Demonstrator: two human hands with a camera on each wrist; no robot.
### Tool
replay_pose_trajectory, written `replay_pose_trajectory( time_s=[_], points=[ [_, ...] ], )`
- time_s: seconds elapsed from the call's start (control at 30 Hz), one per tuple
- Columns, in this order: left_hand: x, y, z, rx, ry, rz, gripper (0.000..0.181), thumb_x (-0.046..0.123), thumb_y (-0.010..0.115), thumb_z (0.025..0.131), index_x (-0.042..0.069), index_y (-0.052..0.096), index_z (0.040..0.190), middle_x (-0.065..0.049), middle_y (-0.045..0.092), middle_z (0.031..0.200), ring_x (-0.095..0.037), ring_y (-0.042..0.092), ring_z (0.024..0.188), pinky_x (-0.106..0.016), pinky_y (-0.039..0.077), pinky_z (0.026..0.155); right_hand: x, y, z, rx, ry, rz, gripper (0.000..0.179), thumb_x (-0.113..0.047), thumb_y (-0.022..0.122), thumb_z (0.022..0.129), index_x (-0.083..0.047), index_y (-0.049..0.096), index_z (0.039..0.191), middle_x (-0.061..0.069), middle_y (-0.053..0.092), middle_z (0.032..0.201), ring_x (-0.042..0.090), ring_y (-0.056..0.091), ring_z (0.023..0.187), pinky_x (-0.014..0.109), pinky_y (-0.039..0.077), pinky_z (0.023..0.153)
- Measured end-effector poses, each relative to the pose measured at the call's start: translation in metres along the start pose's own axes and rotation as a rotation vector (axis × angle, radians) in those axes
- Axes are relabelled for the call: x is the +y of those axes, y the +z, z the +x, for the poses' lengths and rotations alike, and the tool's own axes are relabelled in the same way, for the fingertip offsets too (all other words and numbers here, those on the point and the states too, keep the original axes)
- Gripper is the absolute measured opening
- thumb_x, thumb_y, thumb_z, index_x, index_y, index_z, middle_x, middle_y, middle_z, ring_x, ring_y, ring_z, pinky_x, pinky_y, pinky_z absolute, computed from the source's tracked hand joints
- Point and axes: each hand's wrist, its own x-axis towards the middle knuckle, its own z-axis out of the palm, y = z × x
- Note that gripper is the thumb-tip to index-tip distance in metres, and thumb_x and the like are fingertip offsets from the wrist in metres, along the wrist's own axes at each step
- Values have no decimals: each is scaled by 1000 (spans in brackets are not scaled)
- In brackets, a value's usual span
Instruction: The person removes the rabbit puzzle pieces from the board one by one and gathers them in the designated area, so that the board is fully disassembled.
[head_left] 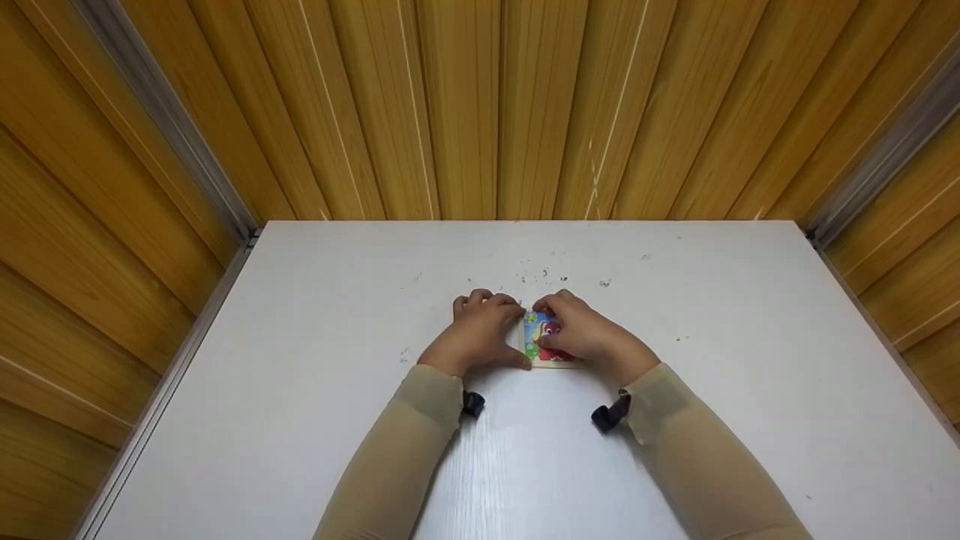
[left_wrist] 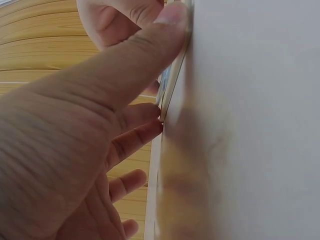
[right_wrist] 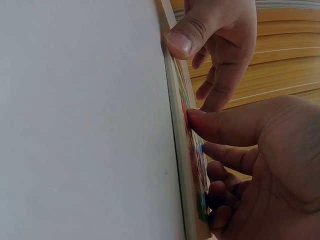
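A small wooden picture puzzle (head_left: 531, 349) lies flat on the white table, with a pale rim and a printed red figure on blue and green. My left hand (head_left: 480, 330) grips its left side, thumb at the near edge and index finger at the far corner. In the left wrist view the other fingers of that hand (left_wrist: 75, 130) spread past the puzzle. My right hand (head_left: 589, 330) covers the puzzle's right part. Its thumb (right_wrist: 215, 125) touches the printed face, and its curled fingers meet the face and far side. Whether a loose piece sits under them is hidden.
The white table (head_left: 300, 420) stretches around both hands, with dark scuff marks (head_left: 545, 274) beyond the puzzle. Yellow wood-grain panels (head_left: 465, 112) wall in the back and sides. A black wrist strap device (head_left: 611, 412) sits at each cuff.
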Motion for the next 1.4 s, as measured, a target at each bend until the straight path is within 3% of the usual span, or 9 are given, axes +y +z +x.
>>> replay_pose_trajectory(
  time_s=[0.23, 0.43, 0.67, 0.83, 0.93, 1.17, 1.27, 1.4],
  points=[
    [-1, 1, 1, 6, 4, -3, 94, 59, 102, 79, 20, 68, 157, 0, 64, 163, -34, 45, 157, -63, 31, 130, 3, 5, 2, 58, 12, 8, 36, -11, 66, 110, -2, 66, 145, 20, 61, 141, 34, 62, 127, 54, 53, 118],
    [-1, 1, 2, 9, -5, -9, 97, 58, 103, 78, 22, 65, 159, 2, 65, 163, -32, 45, 158, -62, 31, 130, 1, 6, 2, 108, 19, 39, 32, -9, 71, 107, -4, 66, 139, 20, 66, 139, 35, 64, 128, 55, 54, 117],
    [-1, 2, 3, 13, 0, 10, 95, 60, 103, 77, 23, 67, 157, 3, 65, 163, -33, 45, 158, -61, 33, 129, 2, 3, 2, 144, 43, 91, 28, -7, 76, 105, -11, 71, 133, 16, 73, 140, 29, 68, 117, 43, 60, 99],
    [0, 1, 3, 11, 4, 17, 91, 60, 101, 79, 23, 68, 156, 3, 65, 163, -34, 46, 158, -63, 33, 129, 6, 1, 4, 172, 35, 135, 23, -4, 73, 106, -8, 77, 128, 15, 77, 131, 23, 69, 106, 32, 59, 90],
    [0, 1, 4, 10, 7, 23, 90, 61, 101, 79, 23, 69, 154, 3, 64, 163, -34, 46, 157, -64, 34, 128, 10, -3, 5, 188, 39, 231, 21, -5, 72, 107, -5, 79, 127, 15, 78, 124, 20, 68, 100, 26, 57, 85],
    [1, -1, 4, -6, -15, -14, 90, 58, 102, 80, 24, 68, 156, 2, 63, 164, -34, 43, 159, -65, 30, 132, 24, -23, 8, 275, 77, 437, 27, -11, 72, 108, -1, 77, 132, 6, 73, 119, 15, 62, 103, 20, 55, 85],
    [1, -1, 4, -9, -26, -26, 90, 56, 103, 79, 24, 68, 156, 2, 62, 164, -34, 42, 160, -65, 28, 134, 31, -34, 5, 318, 135, 518, 30, -12, 70, 109, 0, 74, 137, 5, 70, 122, 16, 63, 103, 20, 56, 81],
    [2, -1, 3, -8, -28, -32, 90, 54, 104, 78, 24, 68, 155, 2, 62, 165, -34, 41, 160, -65, 26, 134, 42, -48, 0, 365, 235, 633, 34, -14, 66, 112, -3, 68, 144, 2, 64, 126, 18, 63, 108, 25, 56, 85]
  ],
)
